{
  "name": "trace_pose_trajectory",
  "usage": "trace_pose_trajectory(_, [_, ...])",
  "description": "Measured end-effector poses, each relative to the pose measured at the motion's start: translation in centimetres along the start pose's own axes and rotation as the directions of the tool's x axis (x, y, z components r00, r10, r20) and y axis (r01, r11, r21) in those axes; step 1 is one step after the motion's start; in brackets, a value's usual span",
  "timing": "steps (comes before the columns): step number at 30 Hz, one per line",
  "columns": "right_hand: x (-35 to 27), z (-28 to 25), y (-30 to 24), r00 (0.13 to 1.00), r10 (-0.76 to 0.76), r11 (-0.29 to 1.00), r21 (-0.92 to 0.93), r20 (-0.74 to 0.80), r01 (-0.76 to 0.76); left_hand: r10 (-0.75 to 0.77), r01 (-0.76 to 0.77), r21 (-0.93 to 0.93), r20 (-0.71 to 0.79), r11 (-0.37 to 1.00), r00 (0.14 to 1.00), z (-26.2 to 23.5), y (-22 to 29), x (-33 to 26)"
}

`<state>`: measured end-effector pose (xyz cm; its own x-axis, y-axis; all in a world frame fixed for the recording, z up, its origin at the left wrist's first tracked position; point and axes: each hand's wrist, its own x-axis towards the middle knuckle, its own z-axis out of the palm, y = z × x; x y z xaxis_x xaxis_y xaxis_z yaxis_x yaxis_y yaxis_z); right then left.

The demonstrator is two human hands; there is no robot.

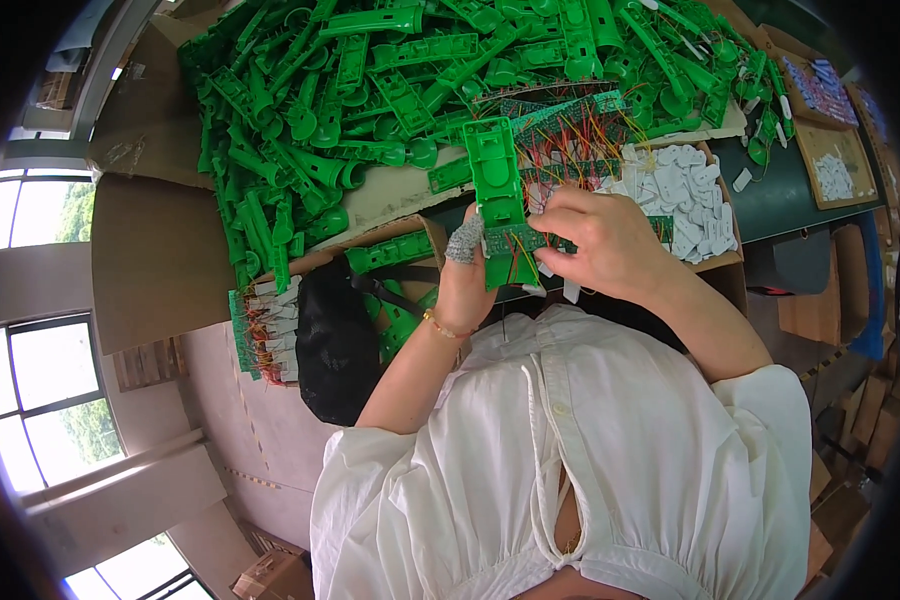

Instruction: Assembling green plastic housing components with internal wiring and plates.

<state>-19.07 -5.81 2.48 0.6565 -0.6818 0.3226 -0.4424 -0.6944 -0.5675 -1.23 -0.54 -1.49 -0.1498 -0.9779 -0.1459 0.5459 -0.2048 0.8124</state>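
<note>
My left hand (464, 278) is closed around a long green plastic housing (497, 165), which stands up with its hollow, ribbed side showing. Grey wrapping covers one finger of that hand, and a beaded bracelet circles the wrist. Across the housing's lower part lies a green circuit board strip (510, 240) with thin red and yellow wires. The fingers of my right hand (602, 240) close on this strip beside the housing. The strip's other end shows past the back of the hand. Small white pieces (570, 290) hang below the right fingers, their attachment hidden.
A large heap of green housings (370, 90) fills the table's far side. Behind my hands lie wired circuit boards (570, 140); a box of white plastic parts (685, 200) stands right. More wired boards (265, 325) and a black bag (338, 340) are at left.
</note>
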Motion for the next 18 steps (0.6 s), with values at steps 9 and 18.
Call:
trace_pose_trajectory(9, [0.2, 2.9, 1.8, 0.998, 0.033, 0.991, -0.134, 0.060, -0.025, 0.151, -0.108, 0.342, -0.101, 0.933, 0.983, -2.1, -2.8, 1.7])
trace_pose_trajectory(18, [0.5, 1.3, 1.6, 0.986, 0.098, 0.975, -0.213, 0.134, -0.067, 0.301, -0.160, 0.494, -0.221, 0.855, 0.928, -0.5, -2.7, 2.7])
